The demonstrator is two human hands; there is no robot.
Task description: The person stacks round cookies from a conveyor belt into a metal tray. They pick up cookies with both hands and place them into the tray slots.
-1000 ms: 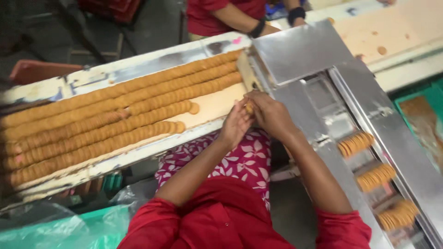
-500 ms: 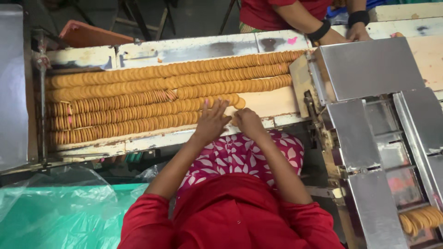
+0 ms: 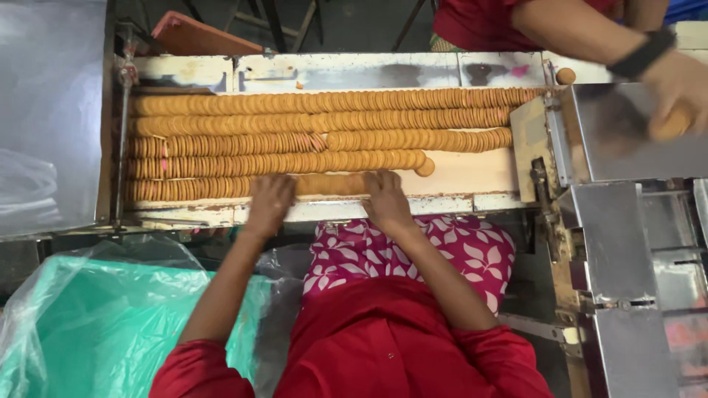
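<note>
A section of the nearest biscuit row [image 3: 328, 183] is clasped between the left hand [image 3: 270, 197] and the right hand [image 3: 383, 196], the fingers of each held together and curled over its ends at the front edge of the tray [image 3: 472, 173]. Four further rows of round biscuits [image 3: 324, 121] are laid lengthwise behind it. A co-worker's hand [image 3: 675, 85] is seen over the metal chute [image 3: 627, 140] at the right, closed around a short stack.

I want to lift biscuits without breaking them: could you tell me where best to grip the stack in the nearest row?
Probably press inward on the two end faces of the nearest row, as the left hand and right hand do, coming from the near edge: the biscuits stand on edge.
</note>
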